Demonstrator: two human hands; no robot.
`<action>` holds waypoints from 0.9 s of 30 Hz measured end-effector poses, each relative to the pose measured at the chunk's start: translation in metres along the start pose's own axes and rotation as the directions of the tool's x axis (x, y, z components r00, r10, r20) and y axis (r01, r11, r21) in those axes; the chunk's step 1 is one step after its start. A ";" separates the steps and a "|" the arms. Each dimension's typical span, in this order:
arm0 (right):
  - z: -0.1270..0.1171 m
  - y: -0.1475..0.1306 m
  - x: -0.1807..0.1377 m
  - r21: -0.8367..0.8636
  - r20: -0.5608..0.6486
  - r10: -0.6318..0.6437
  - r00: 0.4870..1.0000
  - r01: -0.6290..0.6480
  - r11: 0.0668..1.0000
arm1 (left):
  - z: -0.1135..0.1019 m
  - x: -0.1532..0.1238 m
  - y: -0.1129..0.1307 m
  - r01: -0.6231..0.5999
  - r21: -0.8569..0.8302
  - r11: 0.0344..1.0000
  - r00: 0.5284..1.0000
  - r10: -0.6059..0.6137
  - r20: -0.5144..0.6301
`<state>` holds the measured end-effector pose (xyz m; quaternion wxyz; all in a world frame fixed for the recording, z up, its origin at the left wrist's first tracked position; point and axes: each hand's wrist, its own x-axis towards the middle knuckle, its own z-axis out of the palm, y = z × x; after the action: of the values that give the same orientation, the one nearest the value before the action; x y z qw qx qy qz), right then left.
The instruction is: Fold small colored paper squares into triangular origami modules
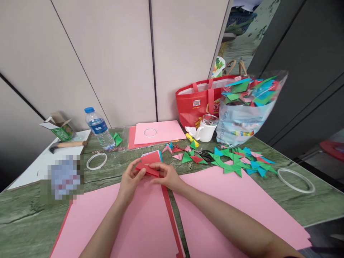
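Between my two hands is a small folded piece of red paper (147,170), held above the near pink sheets. My left hand (129,180) pinches its left end, thumb on top. On the right end, the fingers of my right hand (168,176) are closed round the edge. Just behind the hands lies a stack of small paper squares (151,157), red on top with white and blue edges below. Large pink sheets (142,218) lie under my forearms, with red paper showing along their edge. A second spread of pink sheets (228,200) is to the right.
Folded green, blue, red and pink paper pieces (231,157) lie at the right, near black scissors (206,155). Behind stand a white mug (207,129), a red bag (188,104) and a full plastic bag (239,118). At left are a water bottle (99,129) and a hammer (68,144).
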<state>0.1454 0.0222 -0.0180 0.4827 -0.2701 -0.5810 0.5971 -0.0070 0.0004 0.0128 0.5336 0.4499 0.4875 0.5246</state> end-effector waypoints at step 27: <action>-0.004 0.017 0.007 0.288 -0.242 0.081 0.967 -0.008 0.958 | -0.003 -0.001 -0.001 -0.089 0.271 0.959 0.991 0.058 0.122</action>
<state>0.1420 0.0328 -0.0333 0.5726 -0.2842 -0.4171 0.6461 -0.0095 -0.0009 0.0117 0.4726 0.5665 0.5077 0.4450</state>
